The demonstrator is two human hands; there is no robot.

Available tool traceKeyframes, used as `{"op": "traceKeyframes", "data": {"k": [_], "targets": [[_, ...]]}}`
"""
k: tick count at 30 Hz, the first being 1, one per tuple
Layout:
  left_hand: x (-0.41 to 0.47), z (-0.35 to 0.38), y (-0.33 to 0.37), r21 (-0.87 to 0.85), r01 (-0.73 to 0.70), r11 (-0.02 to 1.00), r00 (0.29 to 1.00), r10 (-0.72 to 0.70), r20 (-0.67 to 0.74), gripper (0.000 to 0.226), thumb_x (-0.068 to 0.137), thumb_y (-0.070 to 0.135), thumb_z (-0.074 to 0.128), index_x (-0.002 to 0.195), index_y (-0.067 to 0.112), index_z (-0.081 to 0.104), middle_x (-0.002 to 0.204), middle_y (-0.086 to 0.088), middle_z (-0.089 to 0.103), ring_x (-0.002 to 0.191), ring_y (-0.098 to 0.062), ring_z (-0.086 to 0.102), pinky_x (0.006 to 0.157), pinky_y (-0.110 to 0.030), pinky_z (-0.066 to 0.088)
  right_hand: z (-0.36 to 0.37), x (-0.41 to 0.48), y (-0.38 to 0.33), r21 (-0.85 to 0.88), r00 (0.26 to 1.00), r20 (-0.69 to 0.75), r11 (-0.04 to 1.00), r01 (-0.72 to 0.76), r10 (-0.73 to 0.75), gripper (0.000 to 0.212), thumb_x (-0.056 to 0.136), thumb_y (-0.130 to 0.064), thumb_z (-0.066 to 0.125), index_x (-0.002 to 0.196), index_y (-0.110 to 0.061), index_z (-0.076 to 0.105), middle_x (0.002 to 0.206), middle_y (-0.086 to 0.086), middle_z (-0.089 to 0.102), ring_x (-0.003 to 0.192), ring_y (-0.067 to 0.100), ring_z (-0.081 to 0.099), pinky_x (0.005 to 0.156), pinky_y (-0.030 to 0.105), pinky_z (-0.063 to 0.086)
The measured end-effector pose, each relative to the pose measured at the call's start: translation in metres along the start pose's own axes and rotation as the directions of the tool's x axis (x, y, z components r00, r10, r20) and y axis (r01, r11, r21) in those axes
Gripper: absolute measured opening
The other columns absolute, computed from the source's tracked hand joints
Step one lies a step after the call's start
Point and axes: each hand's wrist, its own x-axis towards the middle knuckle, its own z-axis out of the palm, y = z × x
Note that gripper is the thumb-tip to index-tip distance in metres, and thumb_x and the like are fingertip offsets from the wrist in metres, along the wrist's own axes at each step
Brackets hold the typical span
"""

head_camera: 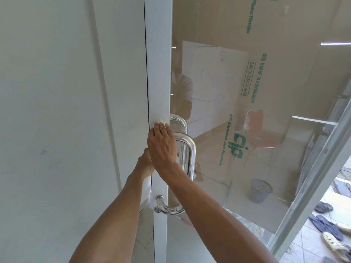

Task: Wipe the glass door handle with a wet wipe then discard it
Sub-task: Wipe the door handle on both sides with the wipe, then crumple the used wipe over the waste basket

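Observation:
A chrome D-shaped pull handle (188, 156) is fixed to the white frame (158, 73) of a glass door. My right hand (161, 147) lies flat on the frame beside the handle's upper mount, fingers pressing a white wet wipe (159, 121). Only a small bit of the wipe shows past the fingertips. My left hand (144, 165) grips the door's edge just below, partly hidden by my right hand. A second matching handle (179, 121) shows through the glass on the far side.
A white wall (57, 111) stands at the left. Through the glass are printed cardboard sheets (266, 82), an orange chair (255, 128) and a grey mesh waste basket (260, 190). Several sandals (328, 226) lie on the tiled floor at the lower right.

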Motion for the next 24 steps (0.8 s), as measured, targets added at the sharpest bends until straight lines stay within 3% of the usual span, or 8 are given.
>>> {"op": "traceKeyframes", "data": {"k": [3, 6, 8, 11, 13, 15, 20, 24], "targets": [[-0.003, -0.005, -0.001, 0.013, -0.025, 1.0, 0.999, 0.024, 0.027, 0.036, 0.1, 0.023, 0.045, 0.13, 0.004, 0.047, 0.124, -0.017, 0.059, 0.106, -0.028, 0.057, 0.088, -0.032, 0.047, -0.001, 0.004, -0.007, -0.01, 0.999, 0.024, 0.999, 0.042, -0.042, 0.036, 0.094, -0.01, 0.048, 0.127, 0.001, 0.05, 0.137, 0.019, 0.048, 0.136, 0.03, 0.033, 0.119, 0.039, 0.013], [-0.008, -0.02, -0.009, 0.117, -0.073, 0.99, 0.997, 0.074, -0.006, 0.034, 0.098, 0.029, 0.048, 0.122, 0.006, 0.053, 0.111, -0.011, 0.063, 0.087, -0.016, 0.056, 0.067, -0.019, 0.039, 0.0, 0.005, -0.017, 0.1, 0.995, 0.029, 0.99, 0.097, -0.1, 0.028, 0.085, -0.008, 0.058, 0.113, -0.004, 0.057, 0.118, 0.013, 0.061, 0.126, 0.027, 0.046, 0.118, 0.04, 0.018], [-0.011, -0.036, -0.018, 0.112, -0.07, 0.991, 0.997, 0.074, -0.028, 0.033, 0.095, 0.03, 0.051, 0.121, 0.01, 0.054, 0.106, -0.003, 0.062, 0.091, -0.016, 0.058, 0.062, -0.016, 0.038, 0.002, 0.004, -0.027, 0.184, 0.994, 0.019, 0.977, 0.105, -0.11, 0.024, 0.08, -0.003, 0.064, 0.103, -0.008, 0.059, 0.103, 0.008, 0.065, 0.113, 0.025, 0.055, 0.114, 0.038, 0.025], [-0.018, -0.073, -0.027, 0.047, -0.085, 0.995, 0.995, 0.088, -0.055, 0.043, 0.091, 0.034, 0.058, 0.129, 0.018, 0.051, 0.118, 0.002, 0.062, 0.103, -0.014, 0.06, 0.075, -0.02, 0.047, 0.009, 0.009, -0.048, 0.314, 0.998, -0.022, 0.947, 0.062, -0.058, 0.023, 0.074, 0.003, 0.069, 0.092, -0.01, 0.065, 0.089, 0.004, 0.068, 0.092, 0.023, 0.061, 0.096, 0.032, 0.043], [-0.021, -0.097, -0.031, 0.033, -0.079, 0.996, 0.99, 0.082, -0.112, 0.05, 0.09, 0.035, 0.06, 0.135, 0.018, 0.046, 0.123, 0.003, 0.06, 0.109, -0.015, 0.059, 0.082, -0.024, 0.047, 0.014, 0.013, -0.06, 0.379, 1.0, 0.007, 0.925, 0.012, -0.015, 0.026, 0.079, 0.004, 0.066, 0.102, -0.01, 0.066, 0.098, 0.005, 0.07, 0.096, 0.023, 0.062, 0.089, 0.031, 0.045], [-0.024, -0.121, -0.035, 0.005, -0.076, 0.997, 0.982, 0.076, -0.171, 0.046, 0.09, 0.032, 0.062, 0.133, 0.022, 0.049, 0.119, 0.004, 0.061, 0.104, -0.014, 0.058, 0.078, -0.022, 0.044, 0.021, 0.019, -0.074, 0.437, 0.999, 0.044, 0.899, -0.026, 0.008, 0.032, 0.082, 0.005, 0.059, 0.109, -0.012, 0.065, 0.103, 0.005, 0.07, 0.098, 0.024, 0.061, 0.083, 0.031, 0.048], [-0.022, -0.157, -0.049, -0.046, -0.127, 0.991, 0.966, 0.113, -0.231, 0.031, 0.092, 0.011, 0.059, 0.12, 0.023, 0.061, 0.11, -0.003, 0.069, 0.103, -0.018, 0.063, 0.069, -0.015, 0.044, 0.043, 0.032, -0.107, 0.529, 0.984, 0.174, 0.839, -0.125, 0.037, 0.044, 0.084, 0.007, 0.044, 0.119, -0.016, 0.06, 0.102, 0.003, 0.068, 0.093, 0.025, 0.06, 0.071, 0.031, 0.046], [-0.013, -0.169, -0.068, -0.075, -0.114, 0.991, 0.968, 0.094, -0.232, 0.029, 0.091, 0.009, 0.058, 0.116, 0.023, 0.065, 0.108, -0.004, 0.07, 0.103, -0.018, 0.064, 0.071, -0.017, 0.045, 0.067, 0.036, -0.13, 0.561, 0.973, 0.223, 0.809, -0.173, 0.053, 0.041, 0.086, 0.005, 0.043, 0.117, -0.016, 0.06, 0.098, 0.003, 0.067, 0.089, 0.024, 0.061, 0.065, 0.029, 0.042]]}}
